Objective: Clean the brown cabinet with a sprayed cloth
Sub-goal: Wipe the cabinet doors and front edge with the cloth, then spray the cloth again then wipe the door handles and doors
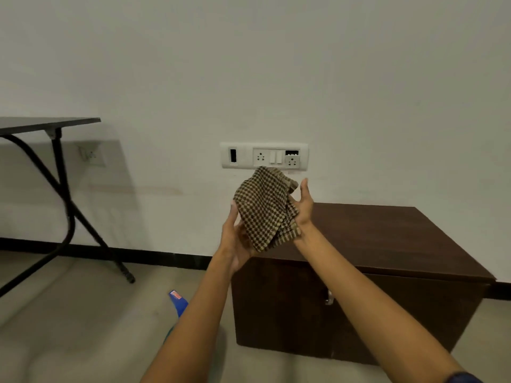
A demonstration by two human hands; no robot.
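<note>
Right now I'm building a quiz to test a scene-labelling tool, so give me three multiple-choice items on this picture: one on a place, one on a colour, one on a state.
1. The blue spray bottle is:
A. down on the floor, left of the brown cabinet
B. on the cabinet top
C. in a bucket

2. The cloth is:
A. plain white
B. solid blue
C. brown-and-beige checked

3. The cloth is:
A. spread flat on the cabinet
B. bunched, held by the left hand and right hand
C. lying on the floor

Answers:
1. A: the bottle shows low beside the cabinet, partly behind the left forearm.
2. C: the small check pattern is plain to see.
3. B: both hands hold it up in front of the wall.
</note>
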